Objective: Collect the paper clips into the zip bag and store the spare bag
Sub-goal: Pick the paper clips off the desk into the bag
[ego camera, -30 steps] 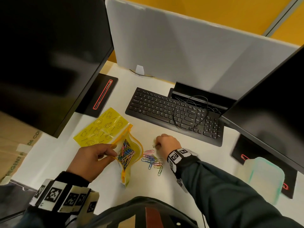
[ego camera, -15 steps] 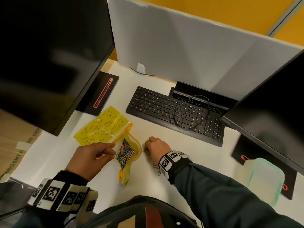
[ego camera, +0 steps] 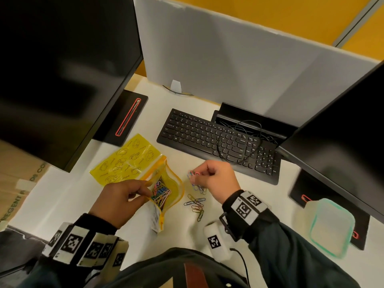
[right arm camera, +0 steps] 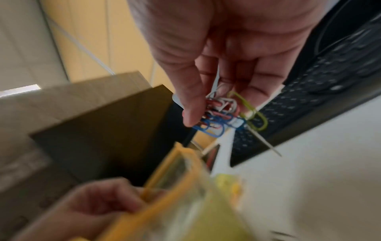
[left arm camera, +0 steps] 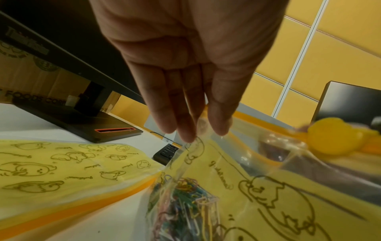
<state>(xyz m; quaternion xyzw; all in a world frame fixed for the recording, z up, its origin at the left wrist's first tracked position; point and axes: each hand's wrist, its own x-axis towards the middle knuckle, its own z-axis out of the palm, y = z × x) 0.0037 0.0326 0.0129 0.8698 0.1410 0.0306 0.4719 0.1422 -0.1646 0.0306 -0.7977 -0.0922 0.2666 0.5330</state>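
Observation:
My left hand point(ego camera: 126, 194) pinches the near lip of a yellow zip bag point(ego camera: 176, 181), holding its mouth wide; coloured paper clips point(ego camera: 160, 192) lie inside it. In the left wrist view the fingers point(left arm camera: 185, 127) pinch the clear lip above the bagged clips point(left arm camera: 183, 203). My right hand point(ego camera: 209, 175) is lifted just right of the bag mouth and pinches a bunch of paper clips point(right arm camera: 222, 114). Several loose clips point(ego camera: 196, 204) lie on the white desk point(ego camera: 72, 194) under that hand. The flat spare bag point(ego camera: 126, 159) lies behind the open one.
A black keyboard point(ego camera: 218, 142) with a cable over it lies behind the hands. Two dark monitors point(ego camera: 62, 69) overhang left and right. A clear green-rimmed box point(ego camera: 330, 225) sits near right. A white tagged block point(ego camera: 216, 240) rests by my right wrist.
My right hand closed over the loose clips beside the bag, then lifted up and to the right with a bunch pinched in it. The left hand kept holding the bag open.

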